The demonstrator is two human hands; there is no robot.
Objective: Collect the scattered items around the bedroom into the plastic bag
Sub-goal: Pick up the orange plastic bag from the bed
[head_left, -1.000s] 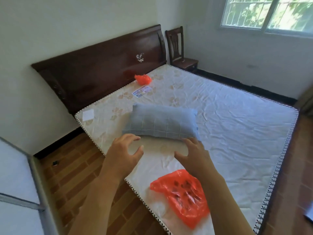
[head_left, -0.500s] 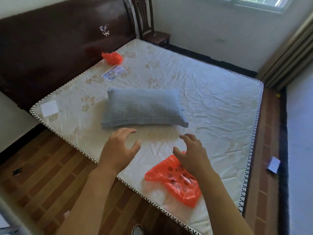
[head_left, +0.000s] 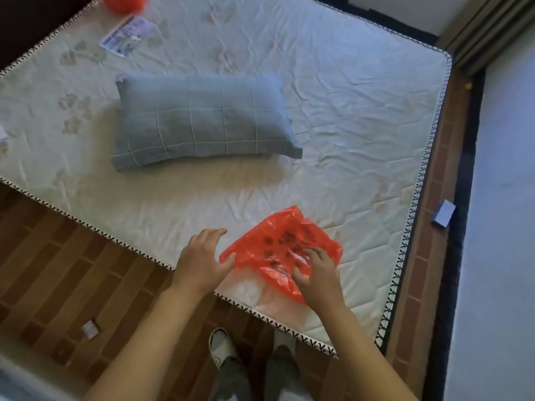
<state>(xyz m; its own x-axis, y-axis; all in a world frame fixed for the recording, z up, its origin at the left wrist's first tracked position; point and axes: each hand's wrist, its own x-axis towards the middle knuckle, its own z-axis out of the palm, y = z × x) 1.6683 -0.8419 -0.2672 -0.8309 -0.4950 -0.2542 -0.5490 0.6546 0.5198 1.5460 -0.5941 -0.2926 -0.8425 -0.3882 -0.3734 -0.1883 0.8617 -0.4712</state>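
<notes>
A quilted, cream mattress [head_left: 333,91] with a faint floral print and zigzag-stitched edging fills most of the head view. It is bordered at 7 o'clock and 3 o'clock by a floor [head_left: 58,273] of brick-patterned brown wood. A soft, rectangular grey-blue pillow [head_left: 202,120], crossed by thin pale grid lines, is laid at the mattress's centre. The task's bag [head_left: 283,250], thin crinkled red plastic with dark printed marks, is spread flat on the mattress near its 6 o'clock edge. Its left edge is touched by the thumb of the left hand [head_left: 202,261], whose fingers are seen spread and lightly bent, gripping nothing. The film is pressed and gathered under the curled fingertips of the right hand [head_left: 315,273]. A printed leaflet [head_left: 127,34] is seen at 11 o'clock, with a crumpled red wad [head_left: 124,2] just beyond it at the frame's top. A small blue box [head_left: 444,213] lies on the floor at 3 o'clock, and a small scrap [head_left: 90,330] at 8 o'clock.
</notes>
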